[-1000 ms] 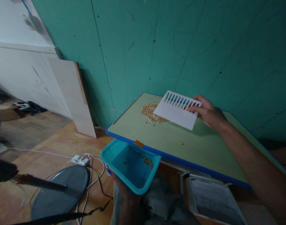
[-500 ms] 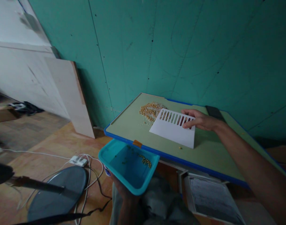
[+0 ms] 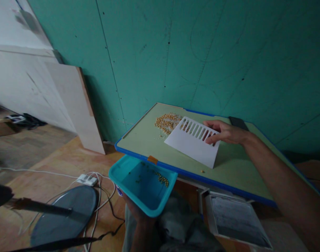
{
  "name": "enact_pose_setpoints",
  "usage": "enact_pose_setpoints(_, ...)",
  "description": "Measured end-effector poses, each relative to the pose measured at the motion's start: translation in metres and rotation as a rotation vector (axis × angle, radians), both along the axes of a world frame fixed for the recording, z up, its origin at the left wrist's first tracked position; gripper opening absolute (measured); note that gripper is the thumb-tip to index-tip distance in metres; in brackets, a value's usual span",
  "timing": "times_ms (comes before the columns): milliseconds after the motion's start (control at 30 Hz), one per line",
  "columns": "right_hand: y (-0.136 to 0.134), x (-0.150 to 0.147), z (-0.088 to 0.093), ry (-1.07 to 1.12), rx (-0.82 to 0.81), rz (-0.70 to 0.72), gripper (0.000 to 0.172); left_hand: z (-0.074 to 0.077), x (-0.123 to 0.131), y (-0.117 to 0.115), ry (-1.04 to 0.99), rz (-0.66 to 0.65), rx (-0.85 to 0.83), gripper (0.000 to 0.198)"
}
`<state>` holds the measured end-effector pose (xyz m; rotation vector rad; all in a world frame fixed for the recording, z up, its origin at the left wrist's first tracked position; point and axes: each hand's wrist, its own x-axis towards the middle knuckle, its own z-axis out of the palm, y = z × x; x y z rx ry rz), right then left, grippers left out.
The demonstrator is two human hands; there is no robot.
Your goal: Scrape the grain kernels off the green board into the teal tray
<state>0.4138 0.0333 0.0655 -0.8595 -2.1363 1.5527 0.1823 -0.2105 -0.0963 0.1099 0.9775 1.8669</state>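
My right hand (image 3: pixel 223 132) grips the right end of a white slotted plastic sheet (image 3: pixel 193 145), thumb and fingers closed around its slotted edge. The sheet stands tilted above the pale green tabletop (image 3: pixel 139 141). Just beyond its left side lies a heap of yellowish beans mixed with small white grains (image 3: pixel 166 122). One loose bean (image 3: pixel 202 171) sits near the sheet's lower right corner. Below the table's front edge, my left hand (image 3: pixel 139 211) holds a turquoise plastic tub (image 3: pixel 144 189) from underneath; its fingers are mostly hidden. Some beans (image 3: pixel 162 179) lie inside the tub, mainly toward its right side.
A dark flat object (image 3: pixel 238 123) lies at the table's back edge, against a green wall (image 3: pixel 149 52). On the floor at left are a power strip (image 3: pixel 87 180), cables and a round grey stand base (image 3: pixel 70 210). A board (image 3: pixel 78 108) leans behind them.
The right hand has turned the slotted sheet slightly, its lower left corner shifting left and its right end dropping a little. The left hand and tub stay nearly in place.
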Motion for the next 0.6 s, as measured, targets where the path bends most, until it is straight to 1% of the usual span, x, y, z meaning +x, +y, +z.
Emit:
enact_pose_setpoints(67, 0.002, 0.006, 0.002, 0.017, -0.011, 0.035, 0.029, 0.006, 0.001, 0.0, 0.052, -0.026, 0.004, 0.1)
enact_pose_setpoints(100, 0.002, 0.008, 0.003, 0.017, -0.005, 0.053, 0.032, 0.006, 0.0, 0.0, 0.042, -0.024, 0.012, 0.097)
enact_pose_setpoints(167, 0.001, 0.009, 0.005, -0.007, 0.041, 0.094, 0.039, 0.0, -0.001, -0.001, -0.047, 0.008, 0.034, 0.096)
enact_pose_setpoints(233, -0.003, 0.003, 0.006, -0.048, 0.1, 0.145, 0.043, -0.013, -0.004, -0.003, -0.116, 0.027, 0.031, 0.1)
enact_pose_setpoints(267, -0.005, -0.001, 0.005, -0.058, 0.117, 0.176, 0.044, -0.02, -0.006, -0.004, -0.135, 0.029, 0.008, 0.103)
enact_pose_setpoints(333, -0.009, -0.013, 0.002, -0.063, 0.098, 0.22, 0.043, -0.035, -0.01, -0.006, -0.167, 0.038, -0.081, 0.105)
enact_pose_setpoints(400, -0.012, -0.025, -0.005, -0.04, 0.063, 0.206, 0.042, -0.049, -0.015, -0.006, -0.119, 0.017, -0.076, 0.104)
enact_pose_setpoints(467, -0.015, -0.036, -0.013, 0.011, 0.024, 0.168, 0.043, -0.06, -0.02, -0.006, -0.118, -0.003, -0.062, 0.105)
enact_pose_setpoints(533, -0.019, -0.045, -0.02, 0.059, -0.001, 0.157, 0.044, -0.069, -0.024, -0.004, -0.117, 0.021, -0.087, 0.104)
enact_pose_setpoints(600, -0.023, -0.052, -0.025, 0.102, 0.001, 0.151, 0.046, -0.074, -0.026, -0.002, -0.084, 0.067, -0.147, 0.102)
